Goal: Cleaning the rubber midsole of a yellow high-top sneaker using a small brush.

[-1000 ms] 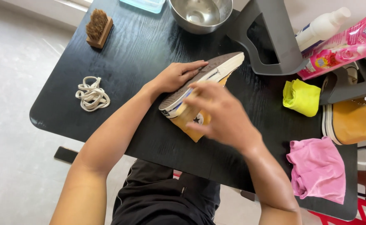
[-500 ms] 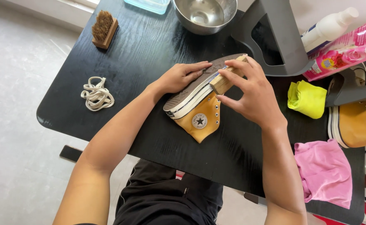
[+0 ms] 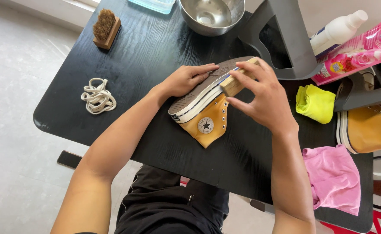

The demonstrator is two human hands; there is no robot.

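- Head view: yellow high-top sneaker (image 3: pixel 205 119) lies on its side, sole up, mid black table (image 3: pixel 156 52).
- Left hand (image 3: pixel 186 79) flat on the sole, fingers spread, pinning the shoe, not clasping.
- Right hand (image 3: pixel 264 97) clamped on a wooden brush block (image 3: pixel 238 80), pressed at the sole's edge.
- Nearby: white laces (image 3: pixel 97 96) far left, spare brush (image 3: pixel 106 28), steel bowl (image 3: pixel 212 15), yellow cloth (image 3: pixel 315 103), pink cloth (image 3: pixel 335 177).

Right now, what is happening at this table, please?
A person is cleaning a yellow shoe that lies on its side on a black table. The left hand presses on the sole to hold it. The right hand holds a wooden brush against the sole's edge. Nearby lie white laces, a second brush, a metal bowl, and yellow and pink cloths.
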